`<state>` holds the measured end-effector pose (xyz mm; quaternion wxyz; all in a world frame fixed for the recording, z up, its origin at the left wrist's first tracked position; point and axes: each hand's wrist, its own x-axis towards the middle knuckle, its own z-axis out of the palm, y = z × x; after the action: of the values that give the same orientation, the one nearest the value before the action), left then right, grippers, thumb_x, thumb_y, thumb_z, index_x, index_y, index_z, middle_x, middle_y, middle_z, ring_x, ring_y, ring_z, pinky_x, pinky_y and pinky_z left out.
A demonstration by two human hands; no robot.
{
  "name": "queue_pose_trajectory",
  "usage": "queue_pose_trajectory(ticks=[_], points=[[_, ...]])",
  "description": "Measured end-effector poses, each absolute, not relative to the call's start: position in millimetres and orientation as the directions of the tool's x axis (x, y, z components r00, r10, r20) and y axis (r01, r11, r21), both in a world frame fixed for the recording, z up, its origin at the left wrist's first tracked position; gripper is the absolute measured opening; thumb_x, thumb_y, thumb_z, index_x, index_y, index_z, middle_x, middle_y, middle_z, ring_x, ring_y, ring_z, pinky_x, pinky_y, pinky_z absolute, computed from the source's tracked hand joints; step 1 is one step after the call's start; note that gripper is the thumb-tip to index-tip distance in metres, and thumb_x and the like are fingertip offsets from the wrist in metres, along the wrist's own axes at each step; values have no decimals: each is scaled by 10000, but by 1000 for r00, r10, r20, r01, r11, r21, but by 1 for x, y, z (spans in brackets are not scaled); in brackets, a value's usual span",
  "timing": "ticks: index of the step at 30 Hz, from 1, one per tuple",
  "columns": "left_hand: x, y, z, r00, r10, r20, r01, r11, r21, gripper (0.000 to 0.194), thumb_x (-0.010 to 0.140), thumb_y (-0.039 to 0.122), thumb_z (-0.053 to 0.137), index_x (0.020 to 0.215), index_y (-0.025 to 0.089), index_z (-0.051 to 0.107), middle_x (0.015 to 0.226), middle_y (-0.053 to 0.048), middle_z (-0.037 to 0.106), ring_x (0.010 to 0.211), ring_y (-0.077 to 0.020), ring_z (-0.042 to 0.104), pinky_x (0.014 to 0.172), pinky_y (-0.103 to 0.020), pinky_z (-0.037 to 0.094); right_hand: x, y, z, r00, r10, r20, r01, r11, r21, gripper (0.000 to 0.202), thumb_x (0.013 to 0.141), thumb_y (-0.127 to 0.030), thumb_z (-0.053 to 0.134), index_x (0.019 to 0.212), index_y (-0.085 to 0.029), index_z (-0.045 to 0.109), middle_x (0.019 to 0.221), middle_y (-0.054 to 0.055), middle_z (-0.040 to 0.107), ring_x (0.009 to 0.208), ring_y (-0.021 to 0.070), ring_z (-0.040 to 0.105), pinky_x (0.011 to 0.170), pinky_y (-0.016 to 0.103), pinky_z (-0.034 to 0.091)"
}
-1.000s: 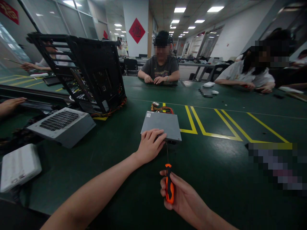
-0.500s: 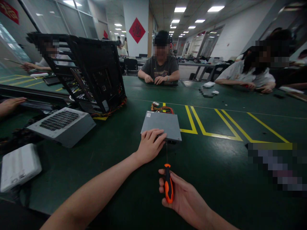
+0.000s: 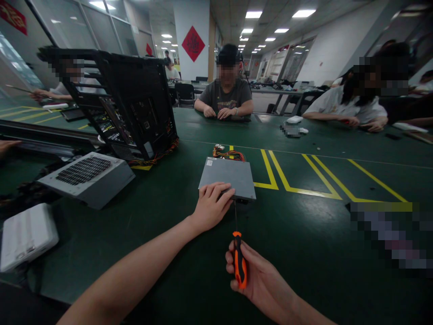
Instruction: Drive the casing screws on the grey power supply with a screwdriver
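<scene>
A flat grey computer power supply point(image 3: 228, 174) lies on the green table in front of me, its coloured cables point(image 3: 233, 155) bunched behind it. My left hand point(image 3: 213, 205) holds it at the near left edge, fingers spread over the top. In my right hand point(image 3: 253, 271) is an orange and black screwdriver point(image 3: 240, 262), the fingers and thumb around its handle. The thin shaft points away from me to the near side of the power supply. Its tip meets the shadow under the edge, so the exact contact is hidden.
To the left stand a black computer case point(image 3: 135, 104), a second power supply point(image 3: 91, 176) with a fan grille, and a white box point(image 3: 29, 237). Yellow tape point(image 3: 311, 194) marks the table on the right. Across it sits a person point(image 3: 225, 92); another works at right point(image 3: 348, 106).
The screwdriver handle has tilted slightly and shifted a little right, and my right fingers have closed more around it. My left hand and the power supply look unmoved. At far left, another person's hand has drawn back.
</scene>
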<state>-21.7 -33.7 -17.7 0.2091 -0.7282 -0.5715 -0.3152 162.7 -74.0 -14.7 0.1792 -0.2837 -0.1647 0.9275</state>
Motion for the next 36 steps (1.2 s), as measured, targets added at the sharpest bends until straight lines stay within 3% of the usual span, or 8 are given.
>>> queue_pose_trajectory(ticks=[7,15,24,30,36], points=[[-22,-34,-19,149,697,701,964,-260,54,255,845,259,469,1092,218,512,1133,-41,564,1064,-193,458,837,-358,287,161,-71,-19,-772,402,-493,-238,-901,-362,308,840,-342,470,1057,-134,539,740,47,581,630,122,540,496,214,366],[-22,-34,-19,144,704,696,964,-260,63,257,844,259,467,1094,220,514,1137,-47,562,1072,-193,456,841,-353,288,160,-76,-20,-756,458,-468,-277,-871,-405,89,775,-240,587,832,-175,569,675,13,571,572,94,514,450,179,299],[-22,-34,-18,150,695,703,963,-264,56,253,845,259,469,1090,213,514,1127,-45,568,1064,-192,458,831,-353,289,162,-74,-16,-763,428,-484,-246,-885,-394,194,794,-311,556,904,-153,582,764,49,601,658,129,552,578,262,409],[-22,-34,-19,147,697,701,963,-262,58,253,845,259,468,1089,219,516,1132,-43,565,1062,-193,457,834,-356,286,161,-73,-17,-758,420,-500,-262,-897,-356,293,831,-328,488,1031,-126,556,733,52,585,614,119,527,497,219,362],[-22,-34,-20,144,706,694,964,-258,63,256,846,265,467,1093,218,515,1138,-48,560,1071,-194,454,837,-355,288,160,-74,-22,-753,480,-449,-313,-863,-397,106,798,-237,555,865,-160,581,683,20,569,563,82,492,459,178,306]])
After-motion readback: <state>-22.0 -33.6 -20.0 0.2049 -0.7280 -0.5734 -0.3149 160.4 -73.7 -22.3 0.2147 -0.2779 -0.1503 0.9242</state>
